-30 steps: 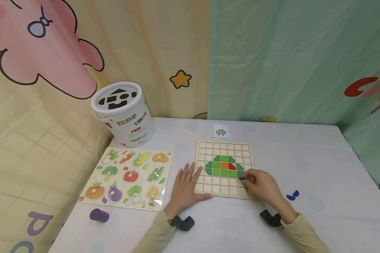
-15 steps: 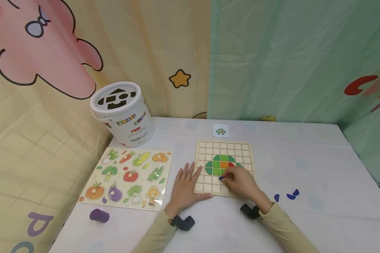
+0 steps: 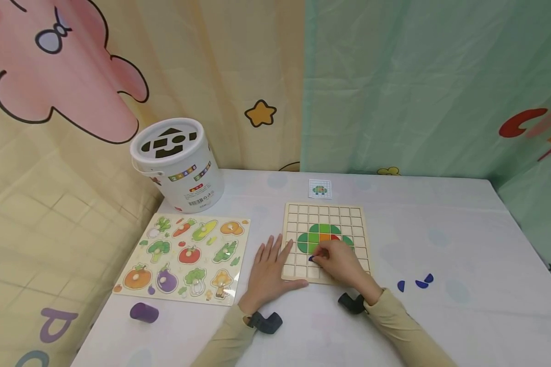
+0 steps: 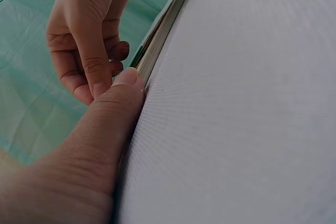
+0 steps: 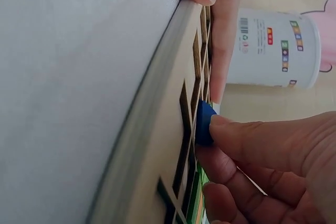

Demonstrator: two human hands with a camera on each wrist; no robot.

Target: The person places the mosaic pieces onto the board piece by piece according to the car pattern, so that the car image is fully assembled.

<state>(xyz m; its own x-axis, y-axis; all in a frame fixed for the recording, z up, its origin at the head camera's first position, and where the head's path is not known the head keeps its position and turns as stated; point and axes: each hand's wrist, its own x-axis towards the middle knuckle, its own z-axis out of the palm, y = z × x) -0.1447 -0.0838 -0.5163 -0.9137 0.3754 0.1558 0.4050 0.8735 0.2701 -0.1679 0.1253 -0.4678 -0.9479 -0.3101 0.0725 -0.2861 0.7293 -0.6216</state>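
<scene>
My right hand (image 3: 342, 262) pinches a small blue semicircular piece (image 5: 205, 123) between thumb and finger, close over the wooden grid board (image 3: 298, 272). In the head view, that piece sits just below the green shape (image 3: 313, 237), which also has orange and red tiles. My left hand (image 3: 268, 278) rests with straight, spread fingers on the board's left edge, its thumb (image 4: 113, 103) along the near edge. Several tiles of the shape are hidden behind my right hand. Three more blue pieces (image 3: 422, 284) lie on the table to the right.
Behind the board lies a small pattern card (image 3: 320, 189). A vegetable puzzle board (image 3: 202, 260) is at the left, with a white bucket (image 3: 188, 178) behind it and a purple cylinder (image 3: 144, 312) in front. Curtains hang behind the table.
My right hand has moved left across the board with the blue piece, from the green shape's right end. A third loose blue piece has come into view from behind the arm. My left hand stays put.
</scene>
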